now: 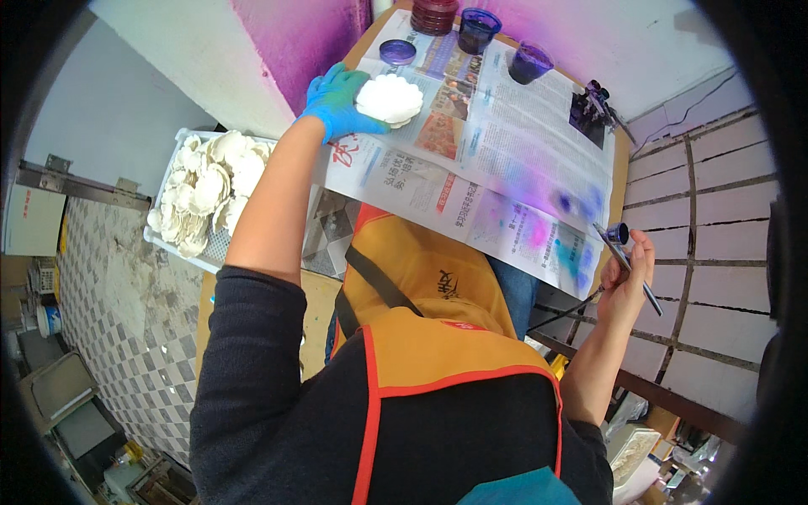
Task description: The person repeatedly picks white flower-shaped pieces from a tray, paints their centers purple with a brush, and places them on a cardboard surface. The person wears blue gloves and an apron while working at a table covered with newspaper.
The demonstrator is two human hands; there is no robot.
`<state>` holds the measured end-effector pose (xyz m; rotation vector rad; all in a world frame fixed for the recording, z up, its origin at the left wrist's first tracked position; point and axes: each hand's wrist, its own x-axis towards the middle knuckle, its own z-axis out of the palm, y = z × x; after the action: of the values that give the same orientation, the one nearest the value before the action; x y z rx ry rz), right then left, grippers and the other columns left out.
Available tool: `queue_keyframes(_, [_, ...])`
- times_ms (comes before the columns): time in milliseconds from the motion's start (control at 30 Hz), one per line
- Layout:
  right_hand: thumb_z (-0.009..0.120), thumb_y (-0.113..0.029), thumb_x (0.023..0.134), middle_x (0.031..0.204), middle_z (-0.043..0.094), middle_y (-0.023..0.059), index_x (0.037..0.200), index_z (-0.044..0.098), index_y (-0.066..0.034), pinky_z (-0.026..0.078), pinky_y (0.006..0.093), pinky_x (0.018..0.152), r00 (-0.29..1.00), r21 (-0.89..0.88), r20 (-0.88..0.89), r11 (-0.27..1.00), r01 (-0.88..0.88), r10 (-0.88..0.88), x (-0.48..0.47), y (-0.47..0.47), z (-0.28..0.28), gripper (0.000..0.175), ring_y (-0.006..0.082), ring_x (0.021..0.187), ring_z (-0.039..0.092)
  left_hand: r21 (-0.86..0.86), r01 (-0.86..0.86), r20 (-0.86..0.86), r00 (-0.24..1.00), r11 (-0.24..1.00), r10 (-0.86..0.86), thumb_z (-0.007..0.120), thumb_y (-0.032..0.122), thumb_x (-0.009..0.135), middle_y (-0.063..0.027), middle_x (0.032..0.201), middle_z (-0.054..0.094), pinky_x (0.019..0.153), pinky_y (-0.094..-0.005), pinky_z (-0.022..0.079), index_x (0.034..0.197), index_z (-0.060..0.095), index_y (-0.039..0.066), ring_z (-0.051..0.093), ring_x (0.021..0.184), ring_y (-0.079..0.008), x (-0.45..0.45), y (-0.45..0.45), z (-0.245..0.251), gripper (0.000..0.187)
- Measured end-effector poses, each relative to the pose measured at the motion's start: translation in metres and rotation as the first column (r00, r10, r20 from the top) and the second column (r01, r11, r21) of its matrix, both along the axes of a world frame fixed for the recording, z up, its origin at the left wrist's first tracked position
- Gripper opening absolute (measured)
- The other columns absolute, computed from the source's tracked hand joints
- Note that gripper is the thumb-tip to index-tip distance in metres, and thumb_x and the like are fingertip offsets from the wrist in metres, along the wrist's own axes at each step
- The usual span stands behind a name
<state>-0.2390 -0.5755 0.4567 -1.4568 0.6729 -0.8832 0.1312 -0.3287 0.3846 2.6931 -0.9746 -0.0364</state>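
Observation:
My left hand, in a blue glove, grips the left edge of a white scalloped flower-shaped piece over the newspaper. Thumb and fingers curve around its rim. Bare, my right hand holds an airbrush beside the table's right edge. Dark purple colour coats the small cup on the airbrush. Its tip points up and left, toward purple, pink and teal spray stains on the paper. From the hand a thin dark hose runs down to the left.
A white plastic basket of similar pale pieces stands left. Along the back are a red jar, two cups of dark purple liquid and a purple lid. More airbrushes lie at back right, near a tiled wall.

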Motion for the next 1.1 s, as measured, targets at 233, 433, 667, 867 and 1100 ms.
queue_keyframes(233, [0.056,-0.028,0.088,0.059,0.036,-0.0052,0.106,0.049,-0.0052,0.021,0.0190,0.039,1.000,0.086,0.000,0.996,-0.019,0.019,0.003,-0.010,-0.006,0.030,0.0034,0.044,0.031,-0.119,-0.113,0.081,0.989,0.986,0.123,0.077,0.059,0.045,-0.0170,0.131,0.043,0.106,-0.0390,0.023,0.125,0.050,0.009,0.034,0.126,-0.0337,-0.019,-0.004,0.007,0.098])
queue_keyframes(433, [0.057,-0.031,0.088,0.056,0.039,-0.0061,0.107,0.051,-0.0106,0.021,0.0184,0.041,0.973,0.026,-0.230,0.999,-0.027,0.032,-0.001,-0.011,0.004,0.028,0.0026,0.047,0.033,-0.386,0.425,0.454,0.860,0.819,-0.233,0.081,0.055,0.038,-0.0089,0.112,0.053,0.102,-0.0498,0.019,0.114,0.051,0.010,0.037,0.120,-0.0319,-0.098,-0.077,0.006,0.093])
queue_keyframes(667, [0.057,-0.018,0.087,0.060,0.045,-0.0058,0.103,0.051,-0.0087,0.031,0.0200,0.052,0.952,-0.011,-0.273,0.990,-0.142,0.134,0.008,-0.012,0.000,0.020,0.0038,0.056,0.039,-0.300,0.501,0.471,0.818,0.812,-0.331,0.077,0.058,0.044,-0.0061,0.115,0.051,0.101,-0.0539,0.017,0.115,0.050,0.010,0.036,0.122,-0.0291,-0.164,-0.143,-0.005,0.089])
queue_keyframes(867, [0.053,-0.015,0.084,0.061,0.048,-0.0024,0.102,0.052,-0.0088,0.036,0.0232,0.055,0.925,-0.085,-0.359,0.983,-0.165,0.124,0.018,-0.014,-0.012,0.019,0.0062,0.059,0.042,-0.316,0.544,0.520,0.785,0.777,-0.338,0.075,0.060,0.044,-0.0047,0.115,0.050,0.101,-0.0549,0.016,0.114,0.051,0.010,0.036,0.122,-0.0268,-0.163,-0.148,-0.006,0.089])
queue_keyframes(1100, [0.050,-0.012,0.082,0.058,0.046,-0.0022,0.101,0.053,-0.0075,0.034,0.0225,0.051,0.913,-0.071,-0.362,0.972,-0.226,0.186,0.026,0.000,-0.013,0.019,0.0055,0.056,0.040,-0.236,0.534,0.524,0.773,0.812,-0.357,0.075,0.059,0.045,-0.0026,0.119,0.048,0.102,-0.0549,0.014,0.115,0.051,0.011,0.034,0.125,-0.0258,-0.166,-0.142,-0.003,0.088])
